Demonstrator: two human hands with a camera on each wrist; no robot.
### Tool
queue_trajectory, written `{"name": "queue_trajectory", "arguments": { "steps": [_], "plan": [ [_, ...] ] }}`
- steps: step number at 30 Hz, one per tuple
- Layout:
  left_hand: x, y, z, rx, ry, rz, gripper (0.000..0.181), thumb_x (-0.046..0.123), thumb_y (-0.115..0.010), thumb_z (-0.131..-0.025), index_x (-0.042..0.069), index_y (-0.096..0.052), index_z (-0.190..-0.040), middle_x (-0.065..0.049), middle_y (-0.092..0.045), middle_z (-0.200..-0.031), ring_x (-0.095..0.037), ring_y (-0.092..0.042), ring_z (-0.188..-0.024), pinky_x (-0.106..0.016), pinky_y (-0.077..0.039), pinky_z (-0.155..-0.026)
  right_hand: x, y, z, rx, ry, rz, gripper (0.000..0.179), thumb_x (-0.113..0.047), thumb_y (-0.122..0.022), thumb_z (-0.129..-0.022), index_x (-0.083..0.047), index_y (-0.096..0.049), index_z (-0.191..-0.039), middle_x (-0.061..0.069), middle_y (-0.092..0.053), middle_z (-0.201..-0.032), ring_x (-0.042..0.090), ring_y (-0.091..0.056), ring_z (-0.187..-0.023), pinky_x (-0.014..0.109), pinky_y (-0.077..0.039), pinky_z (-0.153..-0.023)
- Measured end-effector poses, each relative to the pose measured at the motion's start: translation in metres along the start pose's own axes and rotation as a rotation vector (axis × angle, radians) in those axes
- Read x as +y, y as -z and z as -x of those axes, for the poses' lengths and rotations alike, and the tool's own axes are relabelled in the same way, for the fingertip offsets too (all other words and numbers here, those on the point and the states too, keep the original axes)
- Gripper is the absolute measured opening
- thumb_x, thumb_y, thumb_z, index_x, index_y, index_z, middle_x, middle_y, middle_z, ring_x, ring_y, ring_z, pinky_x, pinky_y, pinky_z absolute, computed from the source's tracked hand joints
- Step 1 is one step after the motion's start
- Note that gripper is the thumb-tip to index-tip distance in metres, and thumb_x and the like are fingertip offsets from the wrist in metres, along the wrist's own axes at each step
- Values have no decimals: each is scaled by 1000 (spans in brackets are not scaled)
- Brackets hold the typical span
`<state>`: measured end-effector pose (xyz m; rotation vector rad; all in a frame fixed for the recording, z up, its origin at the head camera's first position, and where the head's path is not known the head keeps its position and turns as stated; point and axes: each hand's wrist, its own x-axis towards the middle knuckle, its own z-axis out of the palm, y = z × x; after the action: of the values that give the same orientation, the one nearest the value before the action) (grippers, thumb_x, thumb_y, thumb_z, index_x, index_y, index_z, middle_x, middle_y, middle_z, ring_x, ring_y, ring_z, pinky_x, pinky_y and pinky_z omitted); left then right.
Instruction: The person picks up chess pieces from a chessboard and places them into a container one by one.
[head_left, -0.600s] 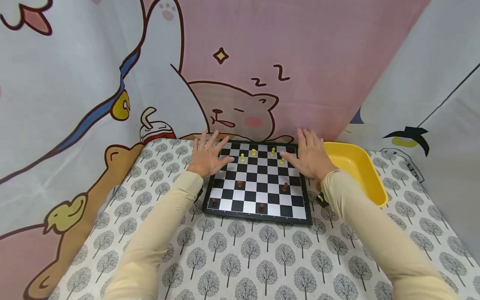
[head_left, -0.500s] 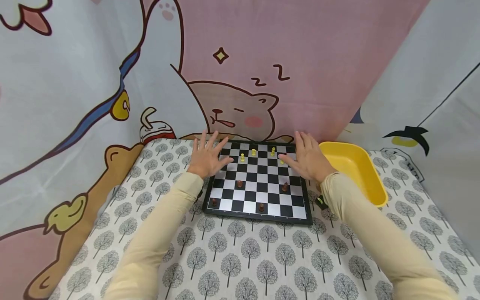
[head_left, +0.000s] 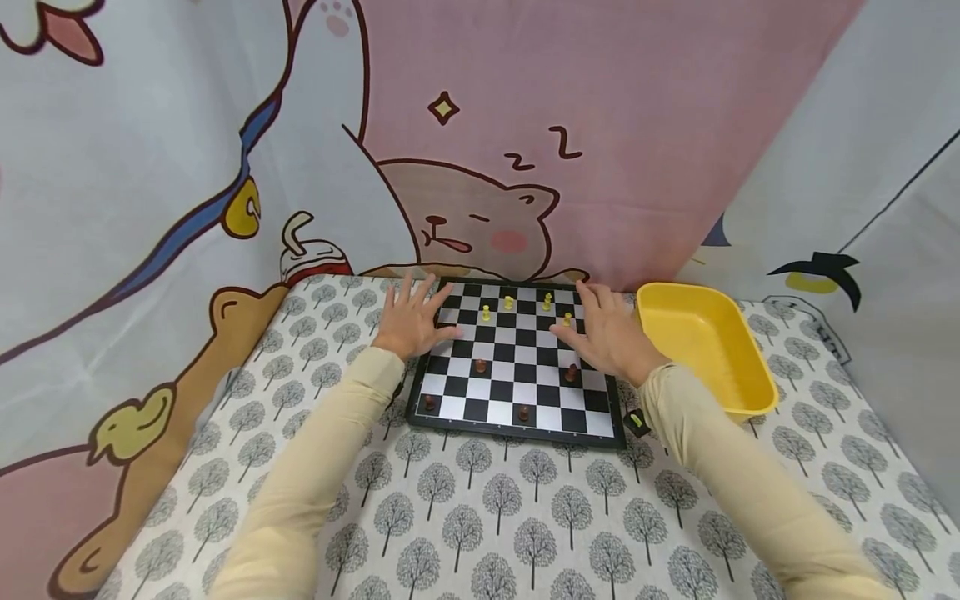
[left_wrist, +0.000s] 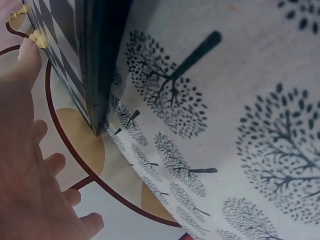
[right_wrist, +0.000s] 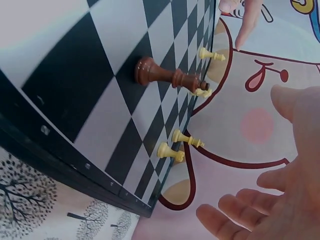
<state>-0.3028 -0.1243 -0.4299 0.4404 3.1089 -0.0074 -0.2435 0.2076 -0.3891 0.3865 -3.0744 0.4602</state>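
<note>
A black-and-white chessboard (head_left: 514, 354) lies on the patterned cloth. Several yellow chess pieces (head_left: 486, 313) stand near its far side, and several brown chess pieces (head_left: 523, 412) on its nearer half. My left hand (head_left: 411, 321) is over the board's left edge with its fingers spread and nothing in it. Over the right edge, my right hand (head_left: 611, 333) is also spread, its thumb close to a yellow piece (head_left: 567, 319). In the right wrist view a tall brown king (right_wrist: 170, 76) stands upright on the board, apart from the right hand (right_wrist: 270, 200).
A yellow plastic tray (head_left: 757, 367) stands right of the board, partly behind the right forearm. A small black item with a yellow-green mark (head_left: 637, 422) lies between them. Behind the table hangs a cartoon-printed curtain (head_left: 480, 225).
The right hand has moved left, away from the yellow tray and further over the board's right edge. Both hands are slightly lower in the head view. The chess pieces have stayed put.
</note>
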Motion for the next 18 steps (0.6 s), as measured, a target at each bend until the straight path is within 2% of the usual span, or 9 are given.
{"name": "queue_trajectory", "arguments": {
  "steps": [5, 12, 18],
  "plan": [
    [0, 0, 3, -24, 3, -10, 90, 77, -47, -93, 34, -14, -165, -3, -13, -174, -38, 1, -161, -65, -12, -128, -1, -7, 4, -10, -14, -4, 92, -61, -51, -100, -3, -16, -163, 29, -26, -161, 48, -28, -148, 70, -20, -123],
    [2, -2, 5, -68, 12, -13, 91, 79, -45, -92, 36, -13, -165, -1, -8, -175, -39, 0, -161, -64, -14, -128, 2, -16, 13, 15, 29, -9, 89, -60, -52, -101, 1, -25, -160, 28, -42, -145, 41, -47, -129, 62, -37, -117],
    [1, -2, 6, -96, 22, -16, 91, 80, -44, -92, 36, -13, -165, -1, -9, -175, -40, -4, -161, -64, -13, -128, 3, -21, 15, 42, 48, -17, 83, -54, -57, -100, 4, -34, -155, 27, -48, -137, 37, -54, -116, 58, -46, -110]
  ]
}}
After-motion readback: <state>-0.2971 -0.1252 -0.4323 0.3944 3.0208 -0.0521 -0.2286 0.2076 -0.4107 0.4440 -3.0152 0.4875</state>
